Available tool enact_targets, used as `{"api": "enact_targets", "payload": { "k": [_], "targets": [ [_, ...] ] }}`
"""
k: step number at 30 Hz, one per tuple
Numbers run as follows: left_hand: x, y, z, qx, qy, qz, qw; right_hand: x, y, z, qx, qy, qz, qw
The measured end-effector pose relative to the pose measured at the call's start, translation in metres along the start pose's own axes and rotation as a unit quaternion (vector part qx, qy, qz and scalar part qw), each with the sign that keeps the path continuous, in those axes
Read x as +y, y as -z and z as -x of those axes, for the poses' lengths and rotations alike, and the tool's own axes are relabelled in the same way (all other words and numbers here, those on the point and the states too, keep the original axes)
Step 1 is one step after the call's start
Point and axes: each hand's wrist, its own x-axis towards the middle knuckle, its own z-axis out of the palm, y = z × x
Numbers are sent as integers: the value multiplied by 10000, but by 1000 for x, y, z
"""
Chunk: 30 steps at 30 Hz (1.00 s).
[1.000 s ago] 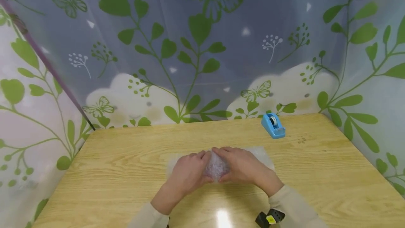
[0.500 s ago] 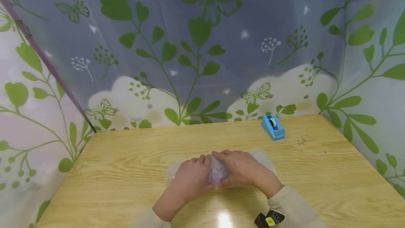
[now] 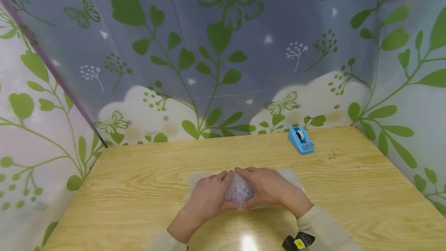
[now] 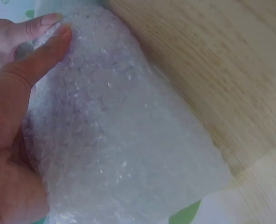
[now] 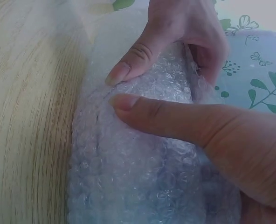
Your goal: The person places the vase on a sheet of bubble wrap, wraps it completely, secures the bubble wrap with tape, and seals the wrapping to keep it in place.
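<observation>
A bundle of clear bubble wrap (image 3: pixel 239 191) lies on the wooden table, with something faintly purple inside that I cannot make out. My left hand (image 3: pixel 210 195) grips its left side, and my right hand (image 3: pixel 270 187) grips the right. Both thumbs press on the near face, their tips close together, while the other fingers curve over the far side. In the left wrist view the bubble wrap (image 4: pixel 114 116) spreads out flat toward its loose end. The right wrist view shows both thumbs on the bubble wrap (image 5: pixel 138 158); the fingers behind are mostly hidden.
Toward the back right of the wooden table (image 3: pixel 139 173) stands a blue tape dispenser (image 3: pixel 301 141) with a roll of tape in it. A curtain (image 3: pixel 258 69) printed with leaves and butterflies hangs along the back and sides. A black strap (image 3: pixel 298 241) sits at the right sleeve.
The head view has shifted slightly, so the scene sits a little lower. Both hands keep their hold on the bubble wrap, with only small shifts of the fingers.
</observation>
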Motion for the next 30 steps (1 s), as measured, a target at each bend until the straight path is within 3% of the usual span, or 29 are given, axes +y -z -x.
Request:
{"api": "enact_targets", "payload": {
  "k": [16, 30],
  "targets": [
    [-1, -6, 6, 923, -64, -260, 9954, -1, -2, 2, 349, 317, 608, 9970],
    [3, -3, 5, 940, -63, -498, 9943, -1, -9, 5, 685, 491, 710, 9939]
  ]
}}
